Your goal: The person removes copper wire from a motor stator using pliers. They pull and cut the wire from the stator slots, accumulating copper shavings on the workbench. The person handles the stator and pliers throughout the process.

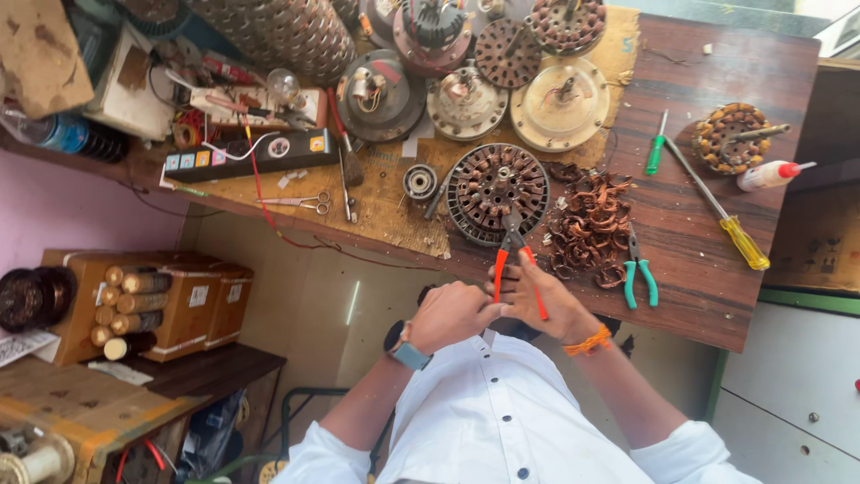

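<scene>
Both hands meet at the desk (708,296) edge: the right hand (546,300) clenches the orange-handled pliers (512,255), the left hand (452,314) curls against them. Their tips bite the round copper-wound stator (495,190) just beyond.

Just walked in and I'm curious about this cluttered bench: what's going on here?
A person in a white shirt works at a wooden bench. Both hands grip orange-handled pliers: the left hand and right hand close around the handles, with the tips set into the copper windings of a round motor stator. Beside it lies a pile of pulled copper wire, green-handled pliers and a yellow-handled screwdriver. More motor parts crowd the far edge.
</scene>
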